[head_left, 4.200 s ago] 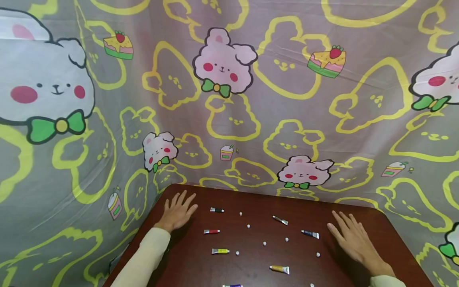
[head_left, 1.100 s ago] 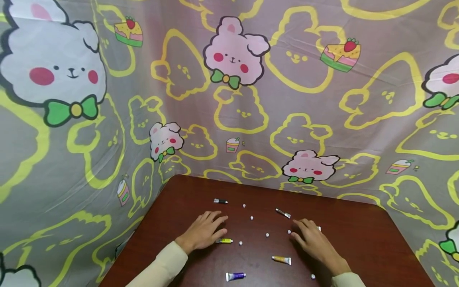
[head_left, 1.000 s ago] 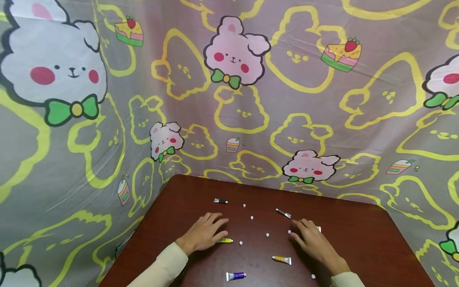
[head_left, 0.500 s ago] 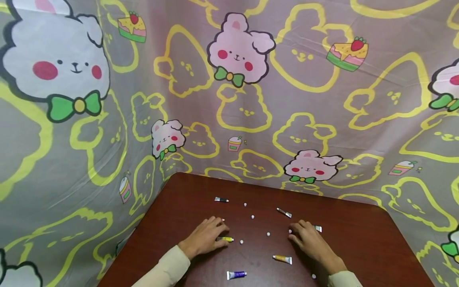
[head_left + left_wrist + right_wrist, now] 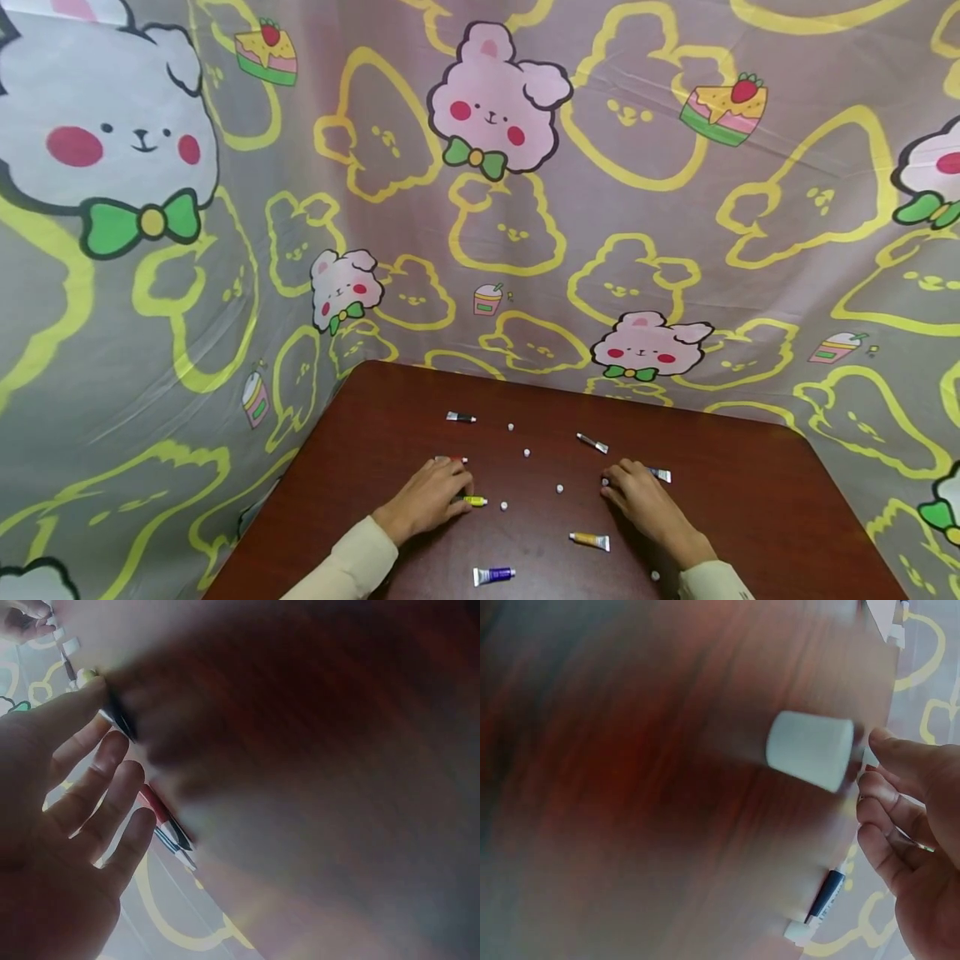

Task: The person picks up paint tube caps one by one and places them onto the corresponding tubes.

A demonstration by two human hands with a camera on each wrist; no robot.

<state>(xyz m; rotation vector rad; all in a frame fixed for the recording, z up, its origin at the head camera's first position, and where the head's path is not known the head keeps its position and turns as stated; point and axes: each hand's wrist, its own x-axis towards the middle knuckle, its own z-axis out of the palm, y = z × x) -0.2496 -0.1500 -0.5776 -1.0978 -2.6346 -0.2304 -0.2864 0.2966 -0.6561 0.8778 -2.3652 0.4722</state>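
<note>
At the left hand (image 5: 426, 498), yellow tube (image 5: 475, 501), partly covered

Tubes (image 5: 590, 542) left and right on the tabletop (image 5: 735, 467), most caps (image 5: 559, 488) between, one cap (image 5: 656, 576) at front right, curtain (image 5: 525, 304) behind

Left sleeve (image 5: 345, 567), table's (image 5: 783, 508) near left: long, cream, slightly puffy, plain cuff. Right sleeve (image 5: 712, 582), table's near right: same cream colour. Left hand (image 5: 427, 497), right hand (image 5: 645, 504) bare.
</note>
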